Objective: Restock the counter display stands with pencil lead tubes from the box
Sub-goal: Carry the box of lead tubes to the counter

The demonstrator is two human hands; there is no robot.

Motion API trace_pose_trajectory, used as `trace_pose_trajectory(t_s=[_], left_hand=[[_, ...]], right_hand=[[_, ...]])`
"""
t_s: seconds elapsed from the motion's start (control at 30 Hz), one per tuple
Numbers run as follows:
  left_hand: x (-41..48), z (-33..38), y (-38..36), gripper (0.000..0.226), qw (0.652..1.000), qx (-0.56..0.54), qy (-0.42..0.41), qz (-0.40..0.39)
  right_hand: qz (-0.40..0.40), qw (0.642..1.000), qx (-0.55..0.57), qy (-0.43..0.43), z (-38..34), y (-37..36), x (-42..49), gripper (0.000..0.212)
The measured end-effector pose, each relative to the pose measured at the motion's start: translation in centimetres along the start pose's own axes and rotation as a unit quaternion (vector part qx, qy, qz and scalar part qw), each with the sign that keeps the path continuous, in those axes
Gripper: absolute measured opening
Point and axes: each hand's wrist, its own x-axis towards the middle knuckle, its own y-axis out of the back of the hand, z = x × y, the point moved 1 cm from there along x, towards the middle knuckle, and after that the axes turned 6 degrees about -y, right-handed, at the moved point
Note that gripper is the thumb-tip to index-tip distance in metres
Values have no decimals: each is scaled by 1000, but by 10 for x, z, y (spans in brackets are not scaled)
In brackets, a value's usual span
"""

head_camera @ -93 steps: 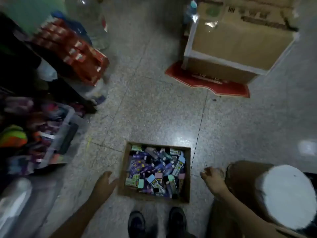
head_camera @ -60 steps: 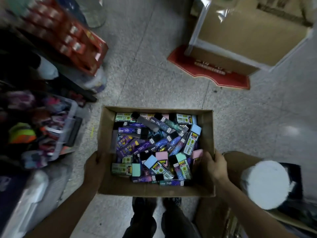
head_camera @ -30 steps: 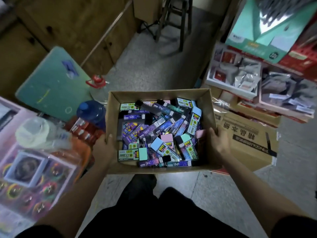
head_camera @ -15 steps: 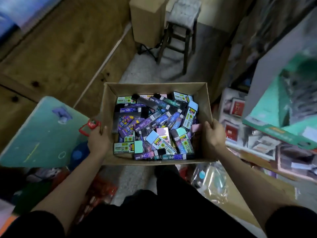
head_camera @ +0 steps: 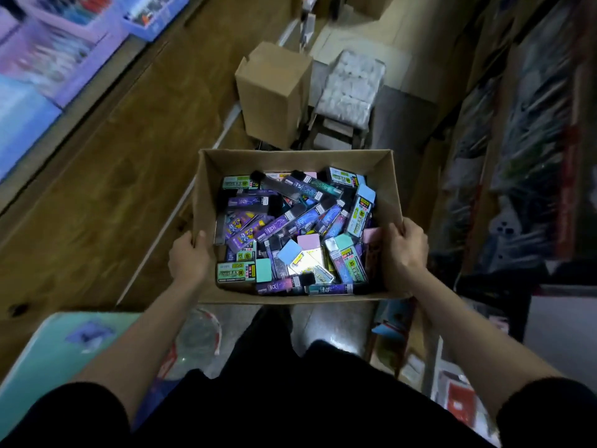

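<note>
We hold an open brown cardboard box (head_camera: pixel 292 160) up in front of us, above the grey floor (head_camera: pixel 336 321). Our left hand (head_camera: pixel 189 258) grips the box's left wall close to the near-left corner, with the thumb hooked over the rim. Its other fingers are hidden behind the cardboard, probably curled underneath. Our right hand (head_camera: pixel 405 250) clasps the right wall close to the near-right corner, curled over the rim there.

Inside the box lies a loose heap of flat plastic pencil lead tubes (head_camera: pixel 290 227) in purple, blue, teal and pink, covering the bottom from wall to wall. A mint-capped one lies in the near-left corner, and a pale-blue-capped one rests near the right wall.

Beyond the box's far edge stands a taller plain cardboard carton (head_camera: pixel 271 92). Just beside it, on the right, is a wooden stool with a grey padded seat (head_camera: pixel 350 88). A brown wooden counter front (head_camera: pixel 106 176) runs along our left, with blurred purple display trays (head_camera: pixel 48 43) above it.
</note>
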Motion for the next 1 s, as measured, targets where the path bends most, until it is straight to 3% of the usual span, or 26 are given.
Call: trace_pose_trajectory(t_s=[0.17,0.43,0.63,0.73,1.0], left_hand=[[82,71,-20,27,1000,3,-11,-21],[180,177,-96,38,997,-38,61,21],[216,251,-139,25,988,-36,138,68],[240,274,-152,18,981,-65,153,98],[332,295,-163,37,963,-94,217,128]], right_hand=[[-4,1000,8,6,-63,4,94,19],[-51,995,-32,79,-166,18,288,20],[-101,977,-112,149,-258,29,417,22],[-110,966,-143,188,-302,22,462,19],[-119,954,-162,222,-394,-31,533,14]])
